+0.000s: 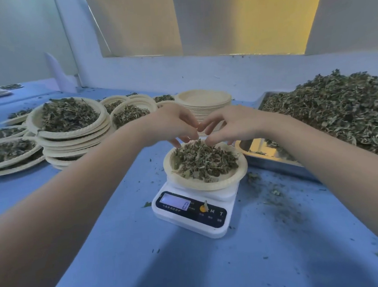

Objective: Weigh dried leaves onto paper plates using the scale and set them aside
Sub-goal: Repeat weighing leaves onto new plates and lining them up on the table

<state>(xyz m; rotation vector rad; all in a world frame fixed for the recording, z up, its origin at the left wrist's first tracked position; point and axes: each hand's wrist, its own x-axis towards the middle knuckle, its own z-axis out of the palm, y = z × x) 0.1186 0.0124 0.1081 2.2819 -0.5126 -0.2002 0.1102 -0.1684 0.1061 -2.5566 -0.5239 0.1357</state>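
On the scale [194, 212] mid-desk, the paper plate [206, 184] of light, crumbly dried leaves [204, 160] has both hands, left hand [172, 122] and right hand [229, 123], at its twelve o'clock edge, curled fingers seemingly pinching leaves; I'd lift it by the rim.

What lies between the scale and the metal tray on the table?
In the head view, only blue table with scattered leaf crumbs lies between the scale and the metal tray.

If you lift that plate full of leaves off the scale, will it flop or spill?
Probably a bit bendy: the paper plate looks thin. It's likely light, since the dried leaves are crumbly. Some may spill; they're heaped near the rim, and crumbs already dot the table.
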